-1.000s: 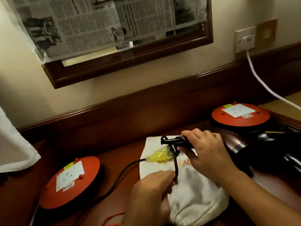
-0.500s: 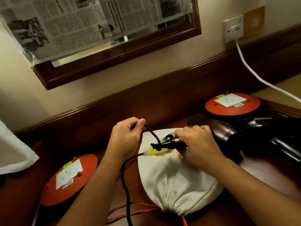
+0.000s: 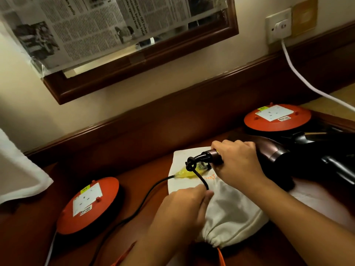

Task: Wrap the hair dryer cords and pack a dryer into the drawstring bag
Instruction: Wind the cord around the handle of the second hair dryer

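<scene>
A bronze-brown hair dryer (image 3: pixel 272 152) lies over a white drawstring bag (image 3: pixel 228 210) on the wooden desk. My right hand (image 3: pixel 238 162) grips the dryer's handle near its end, where the black cord (image 3: pixel 199 177) leaves in a loop. My left hand (image 3: pixel 184 208) pinches that cord just below the handle, over the bag. The cord's farther part runs from a yellow tag (image 3: pixel 184 173) down to the left. A second, black dryer (image 3: pixel 326 150) lies at the right.
Two orange round socket reels (image 3: pixel 88 206) (image 3: pixel 276 118) sit left and back right. A white cable (image 3: pixel 307 83) hangs from the wall socket (image 3: pixel 278 25). White cloth (image 3: pixel 17 175) lies at the left. Orange drawstrings (image 3: pixel 221 256) trail from the bag's mouth. A newspaper-covered mirror hangs above.
My left hand has swung the cord from up behind the handle down toward me, over the bag. My right hand has kept its grip on the handle.
</scene>
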